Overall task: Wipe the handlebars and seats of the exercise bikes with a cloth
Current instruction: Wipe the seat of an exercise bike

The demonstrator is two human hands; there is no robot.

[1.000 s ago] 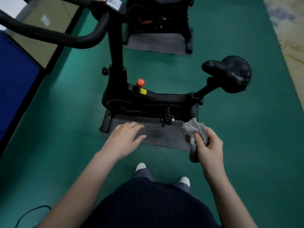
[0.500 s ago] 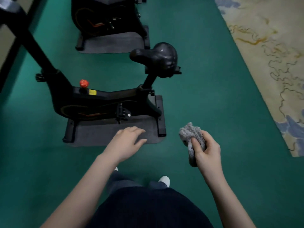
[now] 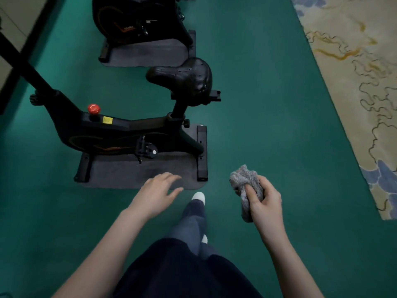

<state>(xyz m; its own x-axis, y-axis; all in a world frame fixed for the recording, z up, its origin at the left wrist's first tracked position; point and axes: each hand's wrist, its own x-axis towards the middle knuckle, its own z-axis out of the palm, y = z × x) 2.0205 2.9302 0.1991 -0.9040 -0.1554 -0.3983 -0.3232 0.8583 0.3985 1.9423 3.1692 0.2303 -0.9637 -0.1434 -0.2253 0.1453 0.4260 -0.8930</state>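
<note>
A black exercise bike [image 3: 120, 134] stands on a grey mat [image 3: 137, 173] at the left, its black seat [image 3: 184, 77] raised toward the middle of the view. Its handlebars are out of frame; only the slanted stem [image 3: 23, 67] shows. My right hand [image 3: 263, 201] grips a crumpled grey cloth [image 3: 245, 181] in the air, below and right of the seat. My left hand [image 3: 155, 193] hovers with relaxed fingers over the mat's near edge, holding nothing. A second black bike [image 3: 137, 20] stands on its own mat farther back.
Green floor [image 3: 268, 104] runs past the bikes. A beige patterned carpet [image 3: 354, 72] lies along the right side. A red knob [image 3: 93, 108] sticks up from the near bike's frame. My legs and a white shoe [image 3: 198, 196] show at the bottom centre.
The view has swung right along the bike: the handlebars left the frame and the seat came to the middle. My leg has stepped forward. Both hands keep their pose, cloth still held.
</note>
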